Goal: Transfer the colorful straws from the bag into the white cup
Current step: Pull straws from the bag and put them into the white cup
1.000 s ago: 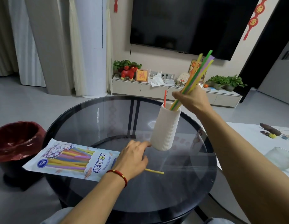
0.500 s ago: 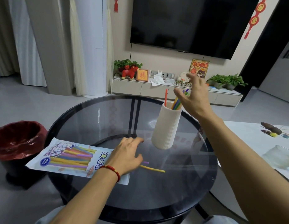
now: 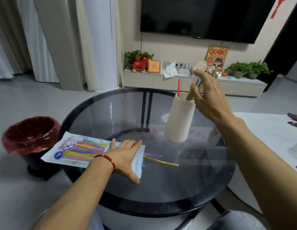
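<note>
- Left hand [image 3: 123,157]: fingers flat and straight, pressing the bag [image 3: 73,149] onto the tabletop [image 3: 186,188].
- Yellow straw [image 3: 162,161] and purple straw [image 3: 152,154] poke out just beyond those fingers.
- Right hand [image 3: 209,100]: fingers spread, holding nothing, just beside the white cup [image 3: 180,120] rim.
- Straws in cup [image 3: 190,93] stand upright by the right fingertips.

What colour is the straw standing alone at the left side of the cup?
Red. The straw in the white cup shows in the head view.
</note>
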{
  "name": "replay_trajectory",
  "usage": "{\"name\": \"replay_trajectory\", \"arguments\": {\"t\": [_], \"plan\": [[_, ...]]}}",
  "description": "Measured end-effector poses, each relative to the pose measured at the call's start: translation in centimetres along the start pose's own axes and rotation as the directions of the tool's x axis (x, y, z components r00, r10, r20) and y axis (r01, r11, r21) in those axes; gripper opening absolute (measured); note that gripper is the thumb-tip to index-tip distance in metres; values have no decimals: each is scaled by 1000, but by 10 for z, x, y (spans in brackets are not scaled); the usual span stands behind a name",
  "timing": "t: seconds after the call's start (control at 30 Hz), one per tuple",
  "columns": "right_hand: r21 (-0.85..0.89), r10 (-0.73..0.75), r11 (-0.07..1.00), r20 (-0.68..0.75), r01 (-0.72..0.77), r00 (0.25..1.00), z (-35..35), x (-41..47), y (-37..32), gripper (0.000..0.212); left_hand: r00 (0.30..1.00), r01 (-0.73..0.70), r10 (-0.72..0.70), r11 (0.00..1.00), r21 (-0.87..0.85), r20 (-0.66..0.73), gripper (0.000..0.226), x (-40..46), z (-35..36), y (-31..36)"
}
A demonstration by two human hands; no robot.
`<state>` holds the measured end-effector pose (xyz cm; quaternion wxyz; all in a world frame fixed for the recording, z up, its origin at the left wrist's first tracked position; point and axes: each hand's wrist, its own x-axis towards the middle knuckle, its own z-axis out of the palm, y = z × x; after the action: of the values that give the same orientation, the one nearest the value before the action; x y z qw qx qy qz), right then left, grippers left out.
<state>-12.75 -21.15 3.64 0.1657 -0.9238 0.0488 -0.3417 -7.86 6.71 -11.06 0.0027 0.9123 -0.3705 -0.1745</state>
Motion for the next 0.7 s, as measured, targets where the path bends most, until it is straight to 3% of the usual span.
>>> {"name": "replay_trajectory", "arguments": {"t": [0.1, 0.17, 0.2, 0.27, 0.33, 0.37, 0.43, 0.5, 0.53, 0.6, 0.7], "plan": [[-19, -168, 986, -218, 168, 961, 3, -20, -3, 38, 997, -8, 11, 999, 45, -74, 126, 2, -5, 4], [43, -224, 970, -227, 240, 948, 19, -52, -5, 26, 991, -16, 24, 998, 67, -129, 117, 2, -8, 7], [79, -220, 970, -130, 232, 967, 31, -72, -4, 22, 989, -12, 24, 997, 80, -148, 118, 2, -9, 8], [113, -122, 989, 213, 100, 969, 61, -112, 3, 21, 983, -4, 25, 993, 115, -183, 120, 1, -10, 10], [48, 42, 996, 476, -74, 878, 88, -142, 12, 31, 964, -19, 60, 988, 156, -258, 110, -1, -11, 13], [-10, 113, 992, 512, -126, 852, 97, -151, 14, 37, 946, -28, 83, 984, 178, -312, 103, -3, -11, 15], [-23, 99, 995, 456, -99, 885, 110, -157, 11, 45, 906, -26, 112, 977, 211, -408, 94, -8, -14, 19], [146, 57, 981, 404, -126, 913, 119, -158, 2, 46, 874, -14, 138, 966, 259, -466, 94, -13, -14, 26], [281, 100, 933, 404, -227, 909, 121, -158, -3, 44, 863, -8, 159, 953, 302, -479, 97, -14, -14, 29], [487, 231, 738, 470, -468, 852, 122, -157, -13, 45, 863, 11, 204, 907, 422, -461, 108, -15, -12, 38], [546, 286, 435, 670, -716, 685, 126, -161, -25, 45, 875, 48, 240, 821, 569, -420, 120, -12, -9, 49]]}}
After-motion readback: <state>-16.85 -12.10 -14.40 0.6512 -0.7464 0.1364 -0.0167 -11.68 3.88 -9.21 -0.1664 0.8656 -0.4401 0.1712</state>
